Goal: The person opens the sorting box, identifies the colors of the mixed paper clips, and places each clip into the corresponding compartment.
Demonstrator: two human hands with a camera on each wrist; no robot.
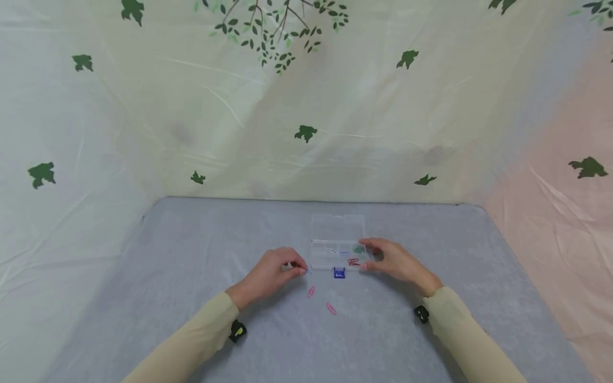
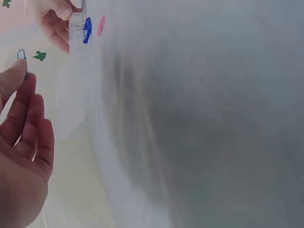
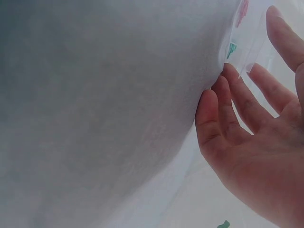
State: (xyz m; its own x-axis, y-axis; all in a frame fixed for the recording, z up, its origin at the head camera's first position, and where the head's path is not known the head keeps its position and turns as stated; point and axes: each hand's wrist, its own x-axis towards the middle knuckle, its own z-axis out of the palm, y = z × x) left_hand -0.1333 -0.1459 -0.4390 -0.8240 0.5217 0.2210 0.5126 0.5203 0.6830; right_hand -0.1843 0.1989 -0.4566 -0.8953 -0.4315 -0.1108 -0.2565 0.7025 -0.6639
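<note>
My left hand [image 1: 270,274] pinches a blue paper clip [image 2: 21,53] between thumb and index finger, just off the front left corner of a clear plastic compartment box [image 1: 322,259]. The box stands with its lid [image 1: 337,227] up and a blue latch [image 1: 339,273] at the front. Gripping the box's right end is my right hand [image 1: 397,260], thumb at the front corner and fingers toward the back. Inside lie red paper clips [image 1: 353,261], green clips [image 1: 358,249], a whitish clip [image 1: 331,250] and something blue [image 1: 344,252].
Two pink paper clips [image 1: 311,291] [image 1: 331,308] lie on the grey tabletop [image 1: 239,229] in front of the box. A pale cloth backdrop [image 1: 239,154] with green leaf prints rises behind the table.
</note>
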